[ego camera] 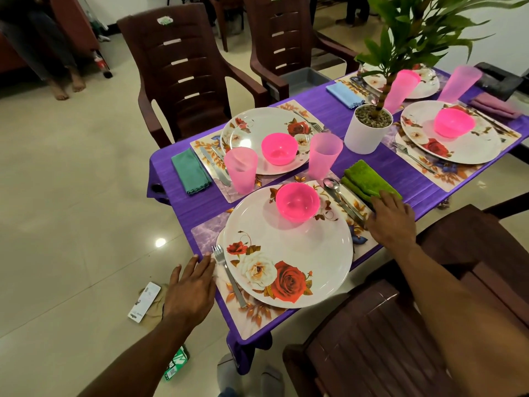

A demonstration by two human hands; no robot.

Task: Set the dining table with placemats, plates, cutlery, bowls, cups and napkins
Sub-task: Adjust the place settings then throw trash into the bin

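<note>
Table (372, 167): purple cloth, four floral placemats, all four settings largely laid.
Near setting: rose-pattern plate (289, 250) on its placemat (206, 239); pink bowl (297, 202) on the plate; fork (229, 270) at the plate's left edge; spoon (332, 186) and knife on the right; pink cup (325, 154) beyond it.
Green napkin (366, 179): folded, on the cloth just right of the cutlery.
Right hand (392, 222): flat, fingers straight, fingertips resting on the napkin's near end; grasping nothing.
Left hand (190, 287): released, fingers extended, tips touching the placemat's left edge by the fork.
Other settings: plates, bowls, cups, cutlery, napkins (teal (190, 171), blue (345, 94), mauve (495, 106)) in place; far setting's bowl hidden behind the potted plant (369, 127).
Progress: judged near finished; only final straightening seems left.
</note>
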